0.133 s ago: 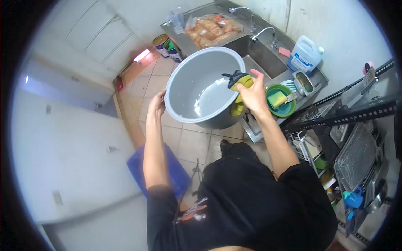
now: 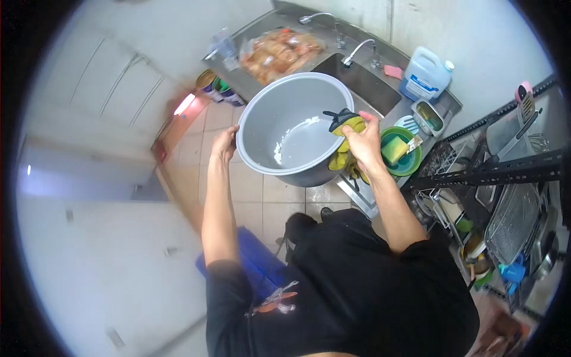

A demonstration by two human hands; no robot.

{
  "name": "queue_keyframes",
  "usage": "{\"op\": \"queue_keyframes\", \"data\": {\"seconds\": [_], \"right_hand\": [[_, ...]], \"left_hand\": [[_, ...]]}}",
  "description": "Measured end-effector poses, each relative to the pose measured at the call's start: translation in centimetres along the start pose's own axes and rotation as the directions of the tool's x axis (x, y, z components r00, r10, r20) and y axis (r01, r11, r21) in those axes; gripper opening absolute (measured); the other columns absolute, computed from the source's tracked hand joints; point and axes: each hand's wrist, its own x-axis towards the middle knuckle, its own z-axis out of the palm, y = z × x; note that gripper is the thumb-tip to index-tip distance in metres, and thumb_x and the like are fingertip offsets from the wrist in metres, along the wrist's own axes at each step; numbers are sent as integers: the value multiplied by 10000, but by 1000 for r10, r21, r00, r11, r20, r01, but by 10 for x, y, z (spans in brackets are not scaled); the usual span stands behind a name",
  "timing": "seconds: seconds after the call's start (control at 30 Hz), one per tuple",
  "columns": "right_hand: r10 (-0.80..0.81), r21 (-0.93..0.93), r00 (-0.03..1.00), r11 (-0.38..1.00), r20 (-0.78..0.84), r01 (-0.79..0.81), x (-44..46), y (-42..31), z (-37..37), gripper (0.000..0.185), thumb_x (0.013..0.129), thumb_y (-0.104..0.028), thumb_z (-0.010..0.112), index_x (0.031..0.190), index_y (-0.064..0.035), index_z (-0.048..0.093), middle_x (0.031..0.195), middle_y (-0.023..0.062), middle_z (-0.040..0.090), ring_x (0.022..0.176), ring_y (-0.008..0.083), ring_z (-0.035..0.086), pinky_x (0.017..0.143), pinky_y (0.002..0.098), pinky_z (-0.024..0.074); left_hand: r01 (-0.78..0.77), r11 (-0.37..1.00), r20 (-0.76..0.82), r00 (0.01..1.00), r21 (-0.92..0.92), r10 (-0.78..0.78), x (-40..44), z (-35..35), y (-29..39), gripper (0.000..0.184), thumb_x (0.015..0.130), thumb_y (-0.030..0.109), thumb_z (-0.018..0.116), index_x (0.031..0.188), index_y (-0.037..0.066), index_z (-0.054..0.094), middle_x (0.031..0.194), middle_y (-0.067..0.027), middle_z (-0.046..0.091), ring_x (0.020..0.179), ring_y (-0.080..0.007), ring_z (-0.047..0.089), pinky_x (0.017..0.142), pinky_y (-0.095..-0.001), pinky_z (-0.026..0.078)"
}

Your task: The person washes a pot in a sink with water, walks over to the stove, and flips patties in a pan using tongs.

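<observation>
A large grey pot is held up in front of me, tilted so that its inside shows, with white bits like rice scattered on the bottom. My left hand grips its left side near the rim. On the right side, my right hand pinches a yellow and black cloth against the rim. Just right of that hand, a green bowl holds a yellow-green sponge.
Behind the pot is a steel counter with a sink, two faucets, bagged food and a blue jug. A metal shelf with utensils stands right. A blue bin is low left; paint cans stand on the floor.
The view has shifted, and the counter and sink sit further left in it. Both hands still hold the pot, which appears slightly lower. More of my feet shows.
</observation>
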Motion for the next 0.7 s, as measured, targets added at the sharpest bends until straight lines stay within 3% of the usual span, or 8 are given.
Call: {"op": "queue_keyframes", "data": {"seconds": [0.1, 0.23, 0.3, 0.33, 0.37, 0.43, 0.63, 0.7], "right_hand": [[15, -38, 985, 999, -171, -21, 48, -9, -1, 540, 778, -60, 676, 1230, 34, 395, 1085, 180, 576, 981, 244, 597, 856, 337, 490], [167, 207, 927, 973, -337, -100, 76, 22, 26, 458, 790, -37, 639, 1177, 46, 408, 1079, 170, 560, 950, 227, 595, 812, 330, 508], [281, 248, 853, 951, -441, -185, 82, 8, 41, 503, 790, -18, 633, 1212, 37, 365, 1054, 157, 557, 893, 210, 605, 742, 323, 530], [291, 261, 826, 948, -482, -181, 89, 10, 48, 503, 790, -18, 633, 1212, 37, 365, 1054, 157, 557, 893, 210, 605, 742, 323, 530], [317, 275, 794, 941, -519, -196, 98, 14, 53, 518, 780, -13, 644, 1204, 40, 351, 1044, 159, 555, 875, 212, 607, 725, 322, 530], [340, 287, 737, 936, -585, -204, 121, 7, 66, 533, 770, -8, 655, 1196, 43, 337, 1033, 161, 554, 856, 214, 610, 708, 320, 531], [339, 171, 561, 928, -755, -330, 175, 16, 98, 568, 735, 2, 676, 1159, 40, 301, 980, 180, 540, 842, 215, 599, 704, 299, 510], [299, 55, 509, 896, -807, -440, 195, 30, 106, 602, 719, -47, 706, 1160, 55, 309, 1025, 205, 516, 919, 226, 569, 755, 324, 491]], "left_hand": [[-23, 997, 109, 994, 77, 15, 96, 80, 45, 212, 878, 127, 603, 935, -74, 635, 753, -79, 633, 607, -139, 569, 550, -267, 440], [15, 876, 267, 950, 483, -163, 214, 133, 69, 229, 869, 118, 604, 1014, -58, 616, 903, -106, 656, 742, -170, 620, 690, -312, 521], [-123, 821, 463, 867, 558, -185, 267, 176, 63, 178, 849, 101, 633, 948, -48, 633, 804, -75, 658, 637, -152, 611, 573, -274, 503], [43, 812, 501, 768, 582, -400, 313, 191, 56, 76, 831, 62, 636, 850, -11, 643, 699, -51, 634, 513, -145, 559, 460, -264, 443], [-27, 844, 460, 848, 536, -265, 321, 213, 45, 146, 790, 109, 699, 689, 31, 628, 572, -21, 546, 426, -112, 432, 402, -278, 324], [-117, 777, 552, 768, 618, -324, 327, 251, 67, 133, 798, 88, 688, 691, 30, 633, 562, -26, 534, 445, -125, 452, 412, -282, 324], [28, 786, 498, 759, 618, -419, 351, 289, 27, 227, 862, 178, 622, 994, -4, 652, 821, -80, 672, 678, -160, 624, 566, -226, 450], [-131, 825, 537, 812, 550, -229, 362, 281, 12, 265, 863, 182, 621, 1038, -16, 637, 843, -80, 673, 708, -142, 629, 610, -234, 476]]}}
